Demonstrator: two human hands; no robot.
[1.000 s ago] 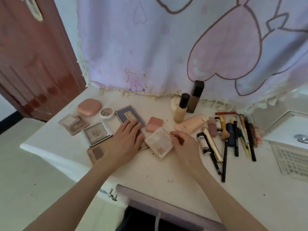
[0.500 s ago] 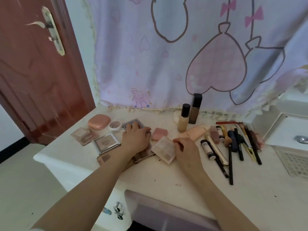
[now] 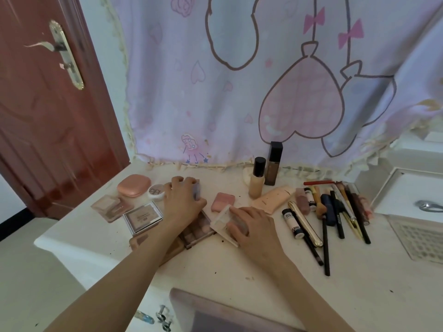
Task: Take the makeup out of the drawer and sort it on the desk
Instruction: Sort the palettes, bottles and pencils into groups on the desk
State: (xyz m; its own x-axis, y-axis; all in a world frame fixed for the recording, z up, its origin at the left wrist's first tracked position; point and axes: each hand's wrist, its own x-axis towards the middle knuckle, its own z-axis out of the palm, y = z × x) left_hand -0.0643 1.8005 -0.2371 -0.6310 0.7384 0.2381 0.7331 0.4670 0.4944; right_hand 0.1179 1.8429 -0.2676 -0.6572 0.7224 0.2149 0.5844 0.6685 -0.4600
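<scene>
Makeup lies across the counter (image 3: 239, 267): two bottles (image 3: 257, 180) upright, pencils right of them. Left hand (image 3: 183, 202) grips a blue palette (image 3: 197, 193); right hand (image 3: 251, 224) grips a white palette (image 3: 221, 220). A jar (image 3: 156, 191) reads "PIPL".

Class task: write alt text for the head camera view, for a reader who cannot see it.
Two bare hands sort makeup on a white desk: the left hand grips a blue-edged palette, the right hand holds a pale palette. Compacts lie to the left, pencils and brushes in a row to the right, two bottles stand behind.
</scene>
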